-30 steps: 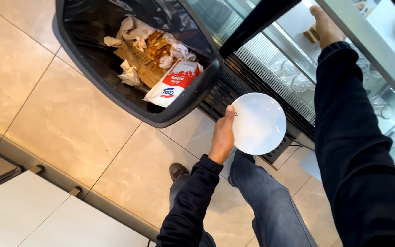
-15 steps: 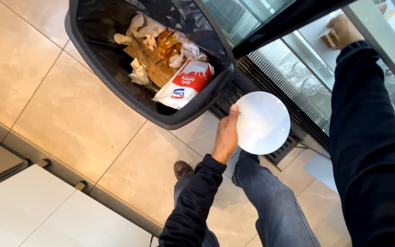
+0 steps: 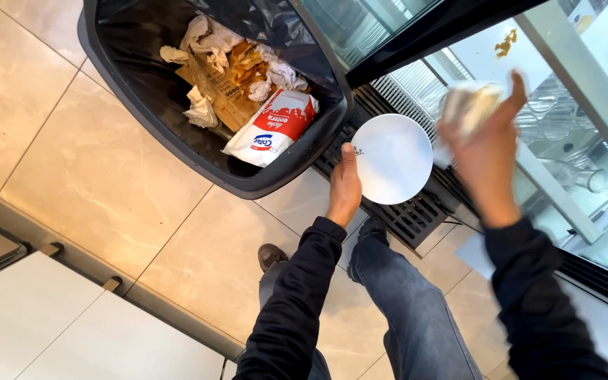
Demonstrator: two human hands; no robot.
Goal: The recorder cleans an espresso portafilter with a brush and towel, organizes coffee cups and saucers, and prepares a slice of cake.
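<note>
Plate (image 3: 392, 158): white, round, held at its left rim by the left hand (image 3: 345, 184), thumb on the upper face, fingers under. It hangs level above the floor grille (image 3: 416, 214), just right of the bin (image 3: 142, 112) and clear of the bin's rim. A small dark mark shows on the plate by the thumb; the face is otherwise bare.

Right hand (image 3: 483, 158): raised to the right of the plate, near but not touching it, fingers closed around a pale crumpled wad (image 3: 467, 105). The wad is blurred; its material cannot be told, though a yellowish patch shows in it. Both hands are clamped on their loads and apart from each other.

Bin: dark grey, lined with a black bag (image 3: 276, 24), open at the top. Inside lie a red and white carton (image 3: 272, 127), brown cardboard (image 3: 212, 88), crumpled white tissues (image 3: 202, 32) and orange-brown food scraps (image 3: 248, 60).

Surroundings: beige tiled floor (image 3: 100, 190). Behind the plate, a glass-fronted cabinet with its door (image 3: 431, 35) swung open; a white shelf (image 3: 487, 53) inside carries a small orange-brown smear, and clear glassware (image 3: 578, 176) sits lower down.

Person: dark long sleeves (image 3: 297, 302), grey trousers (image 3: 416, 309), brown shoe (image 3: 272, 257) on the tiles. A white counter (image 3: 43, 331) edge lies at lower left.
</note>
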